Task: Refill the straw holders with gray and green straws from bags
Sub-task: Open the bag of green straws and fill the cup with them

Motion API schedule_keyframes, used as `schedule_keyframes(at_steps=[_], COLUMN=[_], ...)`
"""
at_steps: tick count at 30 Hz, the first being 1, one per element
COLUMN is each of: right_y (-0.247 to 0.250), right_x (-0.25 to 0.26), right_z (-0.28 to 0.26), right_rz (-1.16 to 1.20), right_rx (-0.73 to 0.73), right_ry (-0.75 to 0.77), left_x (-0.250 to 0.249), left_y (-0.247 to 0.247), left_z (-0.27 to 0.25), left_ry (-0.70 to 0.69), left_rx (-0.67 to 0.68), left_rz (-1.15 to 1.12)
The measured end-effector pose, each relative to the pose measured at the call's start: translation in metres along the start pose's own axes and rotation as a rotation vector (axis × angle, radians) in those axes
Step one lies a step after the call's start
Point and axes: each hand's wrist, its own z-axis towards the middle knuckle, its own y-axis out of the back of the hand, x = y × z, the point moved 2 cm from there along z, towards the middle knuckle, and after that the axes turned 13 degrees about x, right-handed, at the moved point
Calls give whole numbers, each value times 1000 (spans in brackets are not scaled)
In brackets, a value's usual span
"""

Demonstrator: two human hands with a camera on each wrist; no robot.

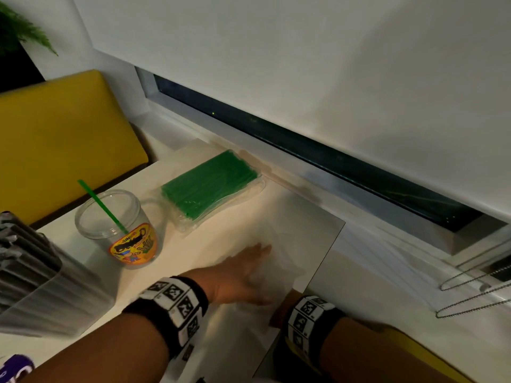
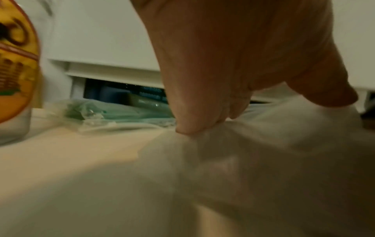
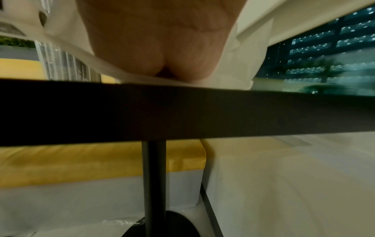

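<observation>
A sealed clear bag of green straws (image 1: 210,186) (image 2: 121,115) lies at the far side of the white table (image 1: 179,244). Left of it stands a clear labelled cup (image 1: 119,217) (image 2: 16,64) with one green straw (image 1: 102,205) in it. Gray straws (image 1: 25,261) fill a clear holder at the left edge. A limp, see-through bag (image 1: 279,244) (image 2: 243,160) lies near the table's right edge. My left hand (image 1: 249,269) (image 2: 233,96) reaches across and presses on it, fingertips (image 2: 190,128) and thumb down on the puckered film. My right hand (image 1: 279,308) (image 3: 162,48) sits at the table edge (image 3: 182,112) against that film, its fingers hidden.
A yellow seat back (image 1: 63,139) stands behind the table at the left, with a plant (image 1: 16,29) above it. A window sill and blind run along the far side, with a bead chain (image 1: 470,294) hanging at the right. Under the table stand a black leg (image 3: 154,184) and a yellow bench (image 3: 81,160).
</observation>
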Motion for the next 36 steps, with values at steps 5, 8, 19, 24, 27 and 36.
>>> schedule_keyframes(at_steps=[5, 8, 19, 24, 27, 36], right_y=[3, 28, 46, 43, 48, 42], right_x=[-7, -8, -20, -57, -63, -55], right_z=[-12, -37, 0, 13, 15, 11], right_rz=[41, -92, -107, -97, -96, -76], right_rx=[-49, 41, -193, -126, -125, -153], right_ry=[-129, -115, -307, -315, -315, -309], left_x=[3, 11, 5, 28, 53, 8], left_y=[-3, -6, -15, -9, -20, 50], left_z=[40, 54, 74, 44, 15, 4], left_ry=[171, 258, 445, 117, -41, 64], left_rx=[-48, -106, -104, -127, -158, -726], left_rz=[25, 29, 256, 148, 269, 300])
